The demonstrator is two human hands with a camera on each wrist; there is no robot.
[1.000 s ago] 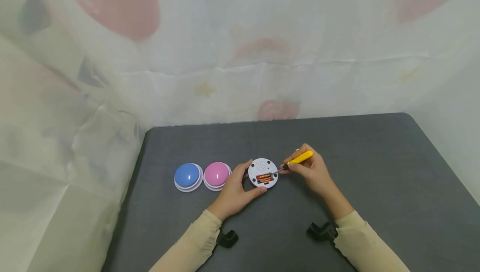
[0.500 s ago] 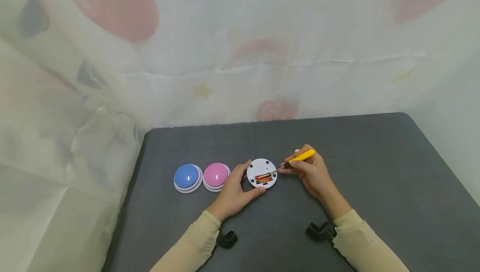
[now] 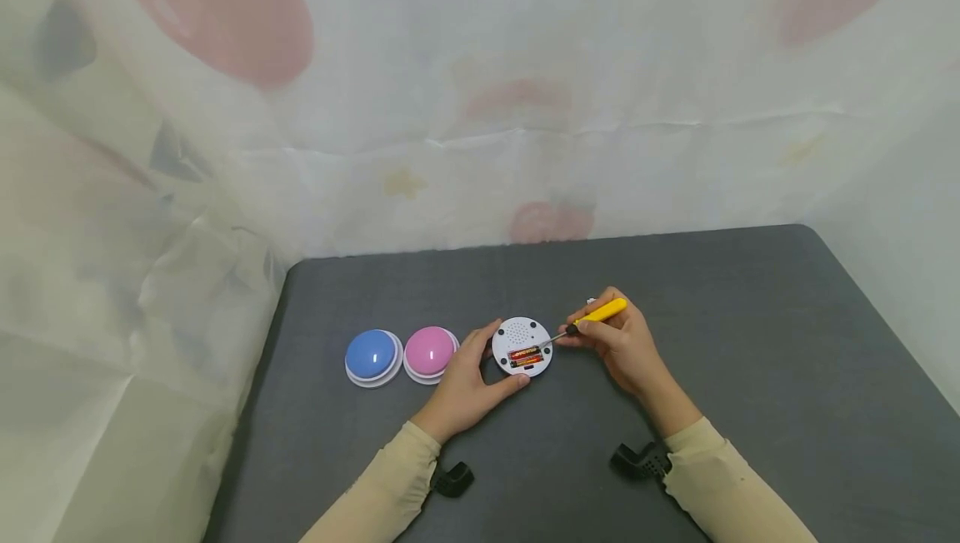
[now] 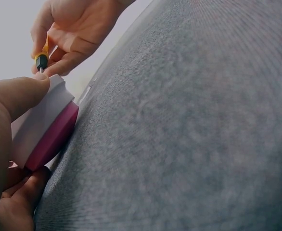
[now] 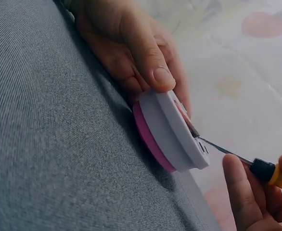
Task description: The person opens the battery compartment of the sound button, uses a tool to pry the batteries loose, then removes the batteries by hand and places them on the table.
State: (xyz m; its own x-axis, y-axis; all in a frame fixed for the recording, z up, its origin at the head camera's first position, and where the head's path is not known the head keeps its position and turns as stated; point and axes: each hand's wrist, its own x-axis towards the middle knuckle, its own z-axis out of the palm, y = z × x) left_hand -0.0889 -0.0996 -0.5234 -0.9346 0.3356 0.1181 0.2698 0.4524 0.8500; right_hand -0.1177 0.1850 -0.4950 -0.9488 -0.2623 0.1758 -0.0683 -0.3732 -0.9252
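Note:
My left hand (image 3: 467,385) grips a round push-button (image 3: 519,331) by its rim, thumb on the near side and fingers on the far side. Its white underside faces up, and the pink dome (image 5: 148,137) points down toward the table. Two red batteries (image 3: 526,356) lie in its uncovered compartment. Between thumb and fingers my right hand (image 3: 621,343) holds a screwdriver (image 3: 600,312) with a yellow handle and black collar. The screwdriver's shaft (image 5: 220,148) slants into the compartment, its tip at the end of a battery. A small white piece (image 3: 591,301) shows by the right fingers.
A blue-domed button (image 3: 371,354) and a pink-domed button (image 3: 430,351) stand upright on the dark grey table (image 3: 720,318), left of the left hand. Black wrist-camera mounts (image 3: 641,461) hang beside both sleeves. A patterned white curtain (image 3: 420,127) rises behind the table's far edge.
The whole scene has shifted slightly left and down in the head view. Both hands keep their holds, and the screwdriver tip stays at the compartment's right end.

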